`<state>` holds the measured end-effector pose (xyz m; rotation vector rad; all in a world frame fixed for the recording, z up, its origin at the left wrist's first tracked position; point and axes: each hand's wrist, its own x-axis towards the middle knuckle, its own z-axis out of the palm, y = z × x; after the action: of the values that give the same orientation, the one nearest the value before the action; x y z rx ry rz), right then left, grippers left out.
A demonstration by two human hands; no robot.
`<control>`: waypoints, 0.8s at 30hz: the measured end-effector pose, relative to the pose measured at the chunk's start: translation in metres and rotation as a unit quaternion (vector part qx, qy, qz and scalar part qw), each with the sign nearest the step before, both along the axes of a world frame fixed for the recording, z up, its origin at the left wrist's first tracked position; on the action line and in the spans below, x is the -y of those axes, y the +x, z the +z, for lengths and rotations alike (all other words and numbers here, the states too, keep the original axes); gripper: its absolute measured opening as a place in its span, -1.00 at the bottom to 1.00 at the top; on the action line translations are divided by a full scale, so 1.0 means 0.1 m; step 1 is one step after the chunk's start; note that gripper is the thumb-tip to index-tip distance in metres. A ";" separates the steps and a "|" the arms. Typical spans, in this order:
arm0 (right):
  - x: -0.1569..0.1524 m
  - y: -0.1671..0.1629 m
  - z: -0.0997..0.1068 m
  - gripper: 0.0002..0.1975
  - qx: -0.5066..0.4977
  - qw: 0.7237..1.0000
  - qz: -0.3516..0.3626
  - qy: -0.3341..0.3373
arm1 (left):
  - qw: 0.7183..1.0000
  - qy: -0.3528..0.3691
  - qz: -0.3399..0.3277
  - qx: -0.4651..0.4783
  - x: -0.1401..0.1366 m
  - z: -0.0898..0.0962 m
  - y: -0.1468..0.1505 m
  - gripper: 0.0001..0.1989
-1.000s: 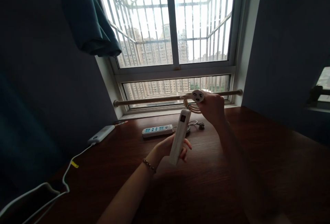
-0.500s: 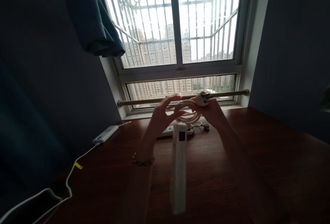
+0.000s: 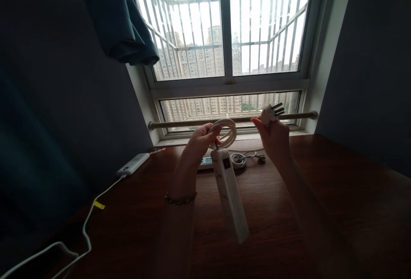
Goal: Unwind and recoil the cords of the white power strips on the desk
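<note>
Closed around a coiled white power cord, my left hand is raised over the table. From that coil a white power strip with a dark switch hangs tilted, its lower end toward me. My right hand grips the white plug of the cord, its dark prongs pointing up and right. A stretch of cord sags between the two hands. Behind the hanging strip, a second power strip lies on the table, partly hidden, with its own coiled grey-white cord beside it.
A white box-shaped device lies on the left of the brown wooden table, with a white cable bearing a yellow tag. A horizontal rod crosses the barred window. A teal curtain hangs at upper left.
My left hand has closed on the coil. My right hand has moved right with the plug, drawing cord out. The hanging power strip has swung, its lower end now further right.
</note>
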<state>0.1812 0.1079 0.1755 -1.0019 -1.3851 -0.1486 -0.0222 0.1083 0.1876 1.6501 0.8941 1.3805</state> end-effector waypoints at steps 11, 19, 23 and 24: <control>0.15 0.18 0.05 -0.83 -0.142 0.954 0.049 0.261 | 0.949 -0.126 -0.205 0.203 -0.14 -0.06 -0.02 -0.63; 0.27 0.18 0.10 -0.77 0.221 0.945 0.240 -0.017 | 0.983 -0.082 -0.101 0.132 -0.07 -0.06 0.12 -0.58; 0.28 0.07 0.11 -0.71 0.333 0.929 0.154 -0.055 | 0.992 -0.026 -0.063 0.109 -0.02 -0.06 0.19 -0.60; 0.28 0.04 0.11 -0.71 0.349 0.926 0.132 -0.057 | 0.993 -0.010 -0.050 0.107 0.01 -0.05 0.21 -0.62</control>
<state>0.1855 0.0797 0.1864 -0.8774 -2.1887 -0.2402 -0.0012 0.1075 0.1822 1.4781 0.6897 1.4424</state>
